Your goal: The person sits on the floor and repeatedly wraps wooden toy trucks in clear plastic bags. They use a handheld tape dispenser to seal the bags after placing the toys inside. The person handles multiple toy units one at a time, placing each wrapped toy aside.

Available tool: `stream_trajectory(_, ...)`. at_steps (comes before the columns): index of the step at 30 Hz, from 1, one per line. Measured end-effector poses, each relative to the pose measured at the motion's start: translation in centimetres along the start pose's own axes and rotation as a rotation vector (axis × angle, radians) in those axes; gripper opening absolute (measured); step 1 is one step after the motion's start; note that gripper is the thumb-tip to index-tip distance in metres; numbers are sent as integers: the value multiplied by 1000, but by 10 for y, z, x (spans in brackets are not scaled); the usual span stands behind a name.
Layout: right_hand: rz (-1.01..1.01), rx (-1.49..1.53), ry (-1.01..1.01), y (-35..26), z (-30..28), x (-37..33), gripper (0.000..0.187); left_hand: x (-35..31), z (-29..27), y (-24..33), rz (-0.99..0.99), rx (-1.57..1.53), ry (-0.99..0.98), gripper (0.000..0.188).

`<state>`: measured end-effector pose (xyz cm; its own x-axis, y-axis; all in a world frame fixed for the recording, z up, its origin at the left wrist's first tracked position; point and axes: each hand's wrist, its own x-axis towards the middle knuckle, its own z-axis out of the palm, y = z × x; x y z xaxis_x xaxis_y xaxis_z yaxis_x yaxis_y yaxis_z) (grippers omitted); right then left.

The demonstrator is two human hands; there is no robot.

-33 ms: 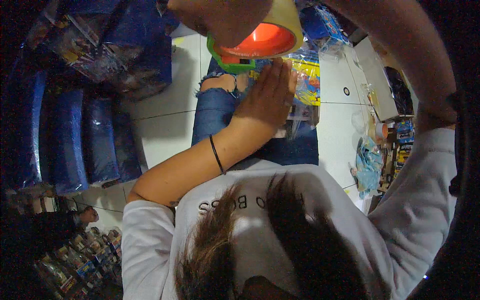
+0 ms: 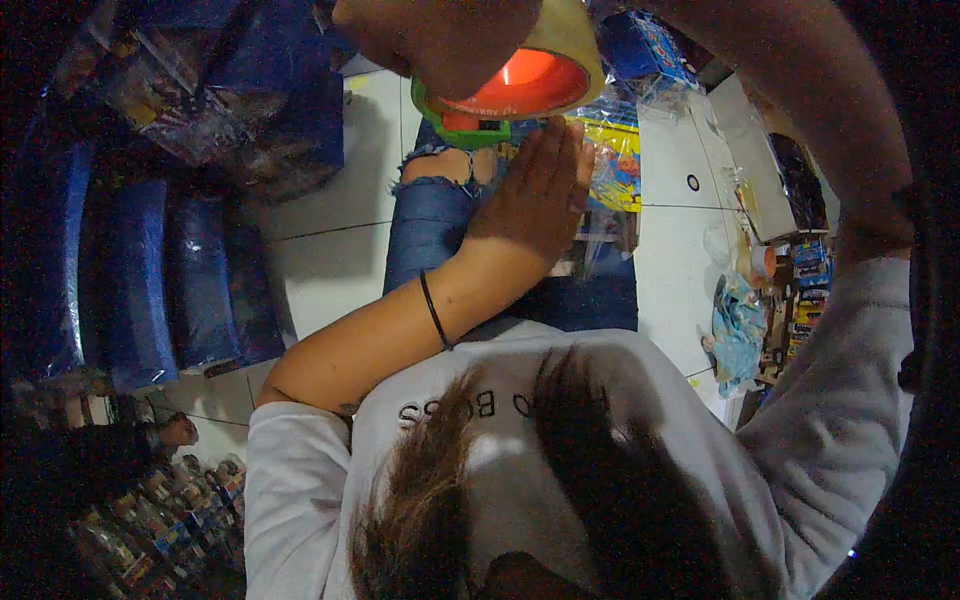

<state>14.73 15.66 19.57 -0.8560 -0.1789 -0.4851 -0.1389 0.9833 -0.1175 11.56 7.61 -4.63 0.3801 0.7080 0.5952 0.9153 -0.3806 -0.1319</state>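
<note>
My left hand (image 2: pixel 535 190), with a black band at its wrist, lies flat with fingers stretched out and close together. It rests against a clear-wrapped package with yellow, colourfully printed parts (image 2: pixel 617 165) on my lap. Close to the camera at the top, my right hand (image 2: pixel 440 45) is closed on a green tape dispenser (image 2: pixel 470 136). Its large roll of yellowish tape (image 2: pixel 575 60) has an orange-red core and hangs just above my left fingertips. The right hand's fingers are partly cut off by the upper edge.
Dark blue plastic-wrapped bundles (image 2: pixel 205 270) stand at the left. On the white tiled floor (image 2: pixel 670 260) lies a small black ring (image 2: pixel 693 183). Light blue cloth (image 2: pixel 738 330) and shelves of small packages (image 2: pixel 810 290) are at the right. Another person's hand (image 2: pixel 178 430) shows at lower left.
</note>
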Motion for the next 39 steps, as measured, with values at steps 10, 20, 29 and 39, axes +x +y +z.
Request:
stream_trajectory(10, 328, -133, 665, 18, 134, -114, 55, -5, -14, -4, 2, -162, -76, 51)
stream_trajectory(20, 681, -11, 723, 4, 272, -164, 68, -8, -18, -11, 17, -277, -97, 87)
stream_trajectory(29, 814, 382, 390, 70, 463, -96, 40, -18, -44, -16, 13, -288, -85, 84)
stream_trajectory(39, 1842, 475, 608, 51, 530, -64, 71, 166, 2, 15, 651, -146, -1174, 76)
